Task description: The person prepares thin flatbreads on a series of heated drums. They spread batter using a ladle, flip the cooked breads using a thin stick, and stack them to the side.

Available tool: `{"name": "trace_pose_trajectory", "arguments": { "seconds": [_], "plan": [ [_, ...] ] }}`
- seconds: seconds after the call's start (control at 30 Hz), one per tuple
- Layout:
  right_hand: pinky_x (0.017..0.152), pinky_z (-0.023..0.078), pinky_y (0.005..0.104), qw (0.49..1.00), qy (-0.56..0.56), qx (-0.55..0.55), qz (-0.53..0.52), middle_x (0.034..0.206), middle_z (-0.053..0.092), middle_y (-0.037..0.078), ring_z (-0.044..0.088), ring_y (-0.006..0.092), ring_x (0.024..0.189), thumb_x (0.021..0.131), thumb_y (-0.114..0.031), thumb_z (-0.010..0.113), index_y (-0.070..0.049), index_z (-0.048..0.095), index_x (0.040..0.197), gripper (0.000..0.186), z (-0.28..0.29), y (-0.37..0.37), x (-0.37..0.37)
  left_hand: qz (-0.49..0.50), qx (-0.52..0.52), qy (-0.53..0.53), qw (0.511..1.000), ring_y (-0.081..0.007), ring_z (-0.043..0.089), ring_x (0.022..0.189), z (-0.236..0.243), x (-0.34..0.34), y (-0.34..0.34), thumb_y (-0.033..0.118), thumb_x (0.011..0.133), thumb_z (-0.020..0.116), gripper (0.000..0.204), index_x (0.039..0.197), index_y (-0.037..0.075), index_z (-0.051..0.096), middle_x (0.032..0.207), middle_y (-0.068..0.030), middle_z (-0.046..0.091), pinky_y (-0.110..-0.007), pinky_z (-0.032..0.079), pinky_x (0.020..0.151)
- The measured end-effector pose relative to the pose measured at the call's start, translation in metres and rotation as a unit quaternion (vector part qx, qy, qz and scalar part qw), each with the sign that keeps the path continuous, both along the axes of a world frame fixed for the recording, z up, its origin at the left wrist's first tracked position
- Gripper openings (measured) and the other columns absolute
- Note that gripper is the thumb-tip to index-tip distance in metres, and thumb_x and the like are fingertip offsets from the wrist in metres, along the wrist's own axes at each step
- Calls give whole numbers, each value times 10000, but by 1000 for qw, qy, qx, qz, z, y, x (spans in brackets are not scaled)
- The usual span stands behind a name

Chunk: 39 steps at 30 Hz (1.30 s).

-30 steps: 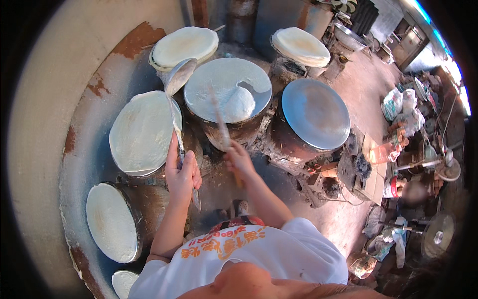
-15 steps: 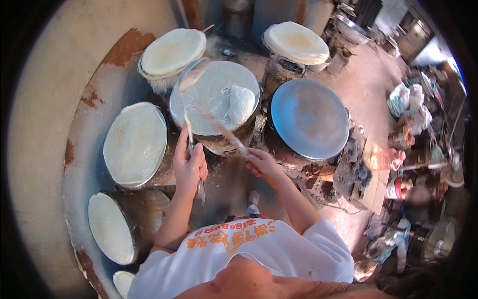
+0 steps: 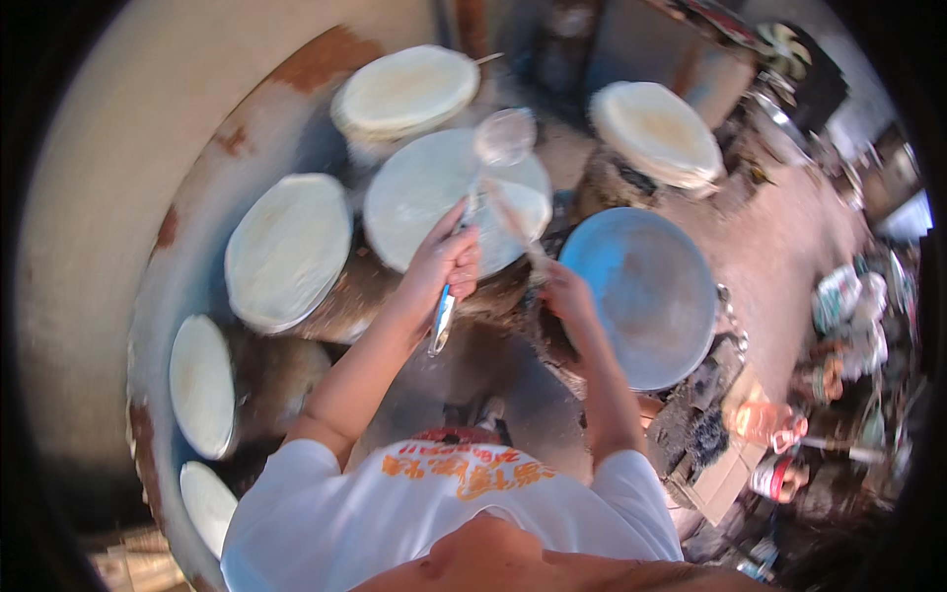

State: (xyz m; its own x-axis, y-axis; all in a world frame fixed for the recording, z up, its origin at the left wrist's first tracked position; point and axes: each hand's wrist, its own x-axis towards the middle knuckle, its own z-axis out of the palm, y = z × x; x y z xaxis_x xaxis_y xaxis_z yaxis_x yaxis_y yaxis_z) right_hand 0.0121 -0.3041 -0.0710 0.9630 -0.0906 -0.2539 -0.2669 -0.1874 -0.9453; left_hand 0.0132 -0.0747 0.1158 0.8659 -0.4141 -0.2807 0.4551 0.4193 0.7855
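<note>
My left hand (image 3: 444,259) grips the metal handle of a ladle, its round bowl (image 3: 505,136) over the back part of the middle round griddle (image 3: 414,192), which carries pale batter. Farther right, my right hand (image 3: 562,291) is closed on a long pale stick-like spreader (image 3: 518,227), blurred, slanting up across that griddle's right part. Beside my right hand is a bare round griddle (image 3: 641,301), greyish blue. Left of my left hand, another griddle carries a pale thin round sheet (image 3: 288,252).
Stacks of pale rounds sit at back left (image 3: 404,84) and back right (image 3: 651,128). More coated griddles (image 3: 202,385) line the curved rusty wall at left. At right are cardboard (image 3: 720,474), an orange plastic jug (image 3: 764,424), white bags (image 3: 843,306) and clutter.
Both hands have moved up and rightward in the picture. The ladle's bowl has shifted from the middle griddle's left edge to its back right part. The whole view has also shifted.
</note>
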Motion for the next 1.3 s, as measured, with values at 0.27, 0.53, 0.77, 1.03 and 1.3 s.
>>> {"name": "trace_pose_trajectory", "arguments": {
  "seconds": [0.27, 0.53, 0.77, 1.03, 1.3],
  "plan": [
    [683, 465, 496, 953, -30, -300, -41, 836, 627, 241, 602, 436, 806, 963, -260, 396, -189, 524, 1260, 332, 6, -8, -67, -41, -387, 289, 875, -72, 385, 398, -10, 17, 46, 309, 1020, 363, 383, 699, 100, 368, 555, 25, 360, -225, 356, 365],
    [686, 464, 506, 921, -111, -374, 0, 844, 623, 245, 603, 412, 782, 933, -185, 455, -132, 551, 1230, 316, 38, -18, -25, 35, -381, 366, 848, -83, 389, 428, -26, 30, 47, 249, 996, 439, 332, 706, 99, 385, 556, 29, 367, -236, 377, 418],
    [679, 496, 454, 961, -61, -267, 40, 877, 647, 224, 630, 383, 798, 922, -211, 492, -129, 573, 1215, 314, 38, 11, -79, 80, -286, 286, 911, -45, 415, 458, -51, 43, 37, 108, 934, 558, 108, 896, 130, 459, 612, 33, 417, -170, 392, 383],
    [727, 504, 430, 990, -69, -123, 10, 878, 653, 226, 662, 329, 796, 885, -170, 527, -121, 570, 1229, 350, 17, 98, -77, 245, -353, 268, 862, -43, 396, 435, -110, -17, -15, 171, 937, 528, 313, 659, 133, 390, 556, 51, 378, -181, 397, 381],
    [682, 516, 388, 994, -69, -78, 40, 916, 684, 168, 670, 294, 793, 909, -150, 505, -86, 648, 1068, 224, 31, 35, -12, 125, -664, 197, 710, -93, 400, 358, -28, -72, 14, 191, 970, 431, 332, 657, 84, 407, 520, 20, 381, -229, 400, 326]
  ]
}}
